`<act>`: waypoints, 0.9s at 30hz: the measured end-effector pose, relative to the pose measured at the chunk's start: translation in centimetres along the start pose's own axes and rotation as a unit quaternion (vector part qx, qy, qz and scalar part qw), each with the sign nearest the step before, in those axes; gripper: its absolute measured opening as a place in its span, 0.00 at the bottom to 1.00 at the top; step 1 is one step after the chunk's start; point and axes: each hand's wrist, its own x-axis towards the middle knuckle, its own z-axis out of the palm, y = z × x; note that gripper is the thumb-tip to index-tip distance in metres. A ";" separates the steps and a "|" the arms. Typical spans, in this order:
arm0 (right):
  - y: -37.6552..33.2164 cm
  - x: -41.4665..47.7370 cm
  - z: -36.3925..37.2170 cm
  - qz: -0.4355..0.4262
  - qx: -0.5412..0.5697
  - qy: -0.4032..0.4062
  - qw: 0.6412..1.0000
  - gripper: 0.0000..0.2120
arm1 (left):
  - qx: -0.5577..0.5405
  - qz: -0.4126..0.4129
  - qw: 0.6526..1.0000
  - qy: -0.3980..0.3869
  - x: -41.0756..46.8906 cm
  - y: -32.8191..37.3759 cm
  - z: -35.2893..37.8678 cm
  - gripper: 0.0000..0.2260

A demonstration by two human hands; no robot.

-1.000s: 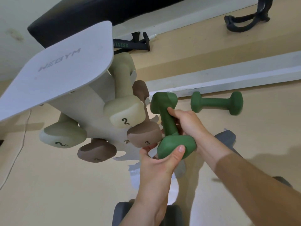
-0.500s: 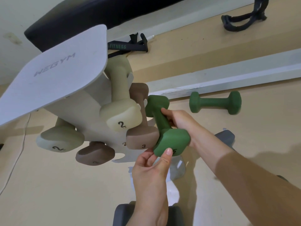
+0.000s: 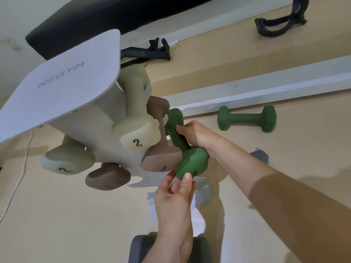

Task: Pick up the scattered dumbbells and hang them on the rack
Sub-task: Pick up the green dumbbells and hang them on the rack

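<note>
A white dumbbell rack [image 3: 91,130] with a flat grey top stands at the left. Two cream dumbbells marked 2 [image 3: 136,137] [image 3: 66,160] and two brown ones [image 3: 161,160] [image 3: 108,177] hang on it. My right hand [image 3: 193,133] grips the handle of a green dumbbell marked 5 [image 3: 190,162], held tilted against the rack's right side next to the brown one marked 3. My left hand [image 3: 176,188] touches the lower green head from below with thumb and fingers. A second green dumbbell [image 3: 247,119] lies on the floor to the right.
A white baseboard ledge [image 3: 266,92] runs behind the floor dumbbell. Black straps [image 3: 146,54] [image 3: 279,25] lie on the floor beyond it. Grey objects [image 3: 260,155] [image 3: 199,249] sit on the floor near my arms. A thin cable [image 3: 20,177] trails at the left.
Both hands have carried the green dumbbell left and down, from free of the rack to beside the brown dumbbell marked 3. My left hand slid down to the lower head's underside.
</note>
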 end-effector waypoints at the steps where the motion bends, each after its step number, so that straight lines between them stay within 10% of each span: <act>1: -0.1 0.0 0.1 -0.003 -0.021 0.000 1.000 0.16 | -0.002 -0.002 1.000 0.009 0.0 0.0 -0.1 0.10; 10: 0.3 -0.4 1.7 -0.010 -0.024 0.108 0.994 0.13 | -0.021 -0.005 0.999 0.040 -0.2 0.5 -1.3 0.11; 16: 2.5 -2.4 2.9 0.001 0.185 -0.012 0.983 0.23 | -0.047 -0.060 0.997 -0.014 0.9 1.3 -2.2 0.13; 27: 4.2 -3.8 4.6 -0.042 0.189 0.056 0.979 0.20 | 0.051 -0.051 0.997 -0.016 1.0 1.2 -2.8 0.15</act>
